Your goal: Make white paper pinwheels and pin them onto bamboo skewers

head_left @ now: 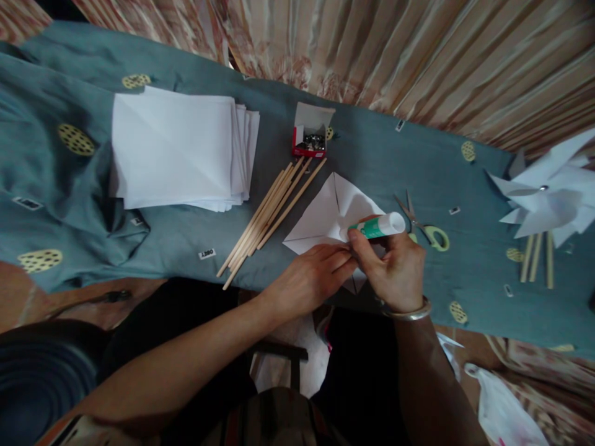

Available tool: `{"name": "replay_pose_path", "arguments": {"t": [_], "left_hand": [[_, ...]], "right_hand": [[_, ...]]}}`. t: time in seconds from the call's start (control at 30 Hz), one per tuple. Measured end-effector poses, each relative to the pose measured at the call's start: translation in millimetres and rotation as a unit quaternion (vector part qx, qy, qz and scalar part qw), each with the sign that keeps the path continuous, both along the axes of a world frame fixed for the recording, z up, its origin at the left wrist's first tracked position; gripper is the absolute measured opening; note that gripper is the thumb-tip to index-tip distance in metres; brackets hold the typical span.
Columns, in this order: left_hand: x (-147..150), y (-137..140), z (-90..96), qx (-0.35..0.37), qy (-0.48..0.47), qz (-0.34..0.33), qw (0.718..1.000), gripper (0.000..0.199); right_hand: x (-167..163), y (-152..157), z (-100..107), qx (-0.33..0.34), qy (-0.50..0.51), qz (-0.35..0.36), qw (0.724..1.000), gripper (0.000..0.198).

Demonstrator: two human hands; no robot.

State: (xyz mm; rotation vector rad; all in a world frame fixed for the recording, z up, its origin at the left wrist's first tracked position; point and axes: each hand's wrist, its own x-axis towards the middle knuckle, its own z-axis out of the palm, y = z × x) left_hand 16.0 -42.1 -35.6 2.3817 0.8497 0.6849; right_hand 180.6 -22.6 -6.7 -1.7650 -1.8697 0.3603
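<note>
A green-and-white glue stick (375, 227) is gripped in my right hand (396, 271), its end pressed down at the middle of a white paper square (314, 218) that is cut inward from its corners. My left hand (312, 277) lies on the near part of the paper with fingers stretched out, their tips next to the right thumb. Both hands hide the near side of the sheet. Just right of the paper, scissors (416, 224) with light green handles lie with the blades apart. Thin wooden sticks (269, 214) rest in a loose bundle to the left.
A stack of white paper (174, 148) sits at the left. Behind the sticks stands an open red box (310, 141) of small metal pieces. At the far right lie paper pinwheels (548, 192) on sticks. The tabletop has a teal cloth (372, 139); curtains (372, 49) hang behind.
</note>
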Motion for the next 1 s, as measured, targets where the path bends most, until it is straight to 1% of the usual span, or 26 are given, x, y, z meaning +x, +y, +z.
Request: {"name": "replay_pose_path", "arguments": {"t": [0.23,0.63,1.0], "left_hand": [[0.7,-0.7,-0.5,0.011,0.004,0.005,1.0,0.03],[0.3,0.0,0.7,-0.015,-0.009,-0.004,1.0,0.028],[0.8,1.0,0.2,-0.011,-0.003,-0.008,1.0,0.031]], "right_hand": [[2.4,1.0,-2.3,0.01,-0.006,-0.005,1.0,0.036],[-1.3,4.8,-5.9,0.014,0.005,-0.018,1.0,0.038],[-6.0,7.6,-6.1,0.028,0.007,-0.011,1.0,0.031]]}}
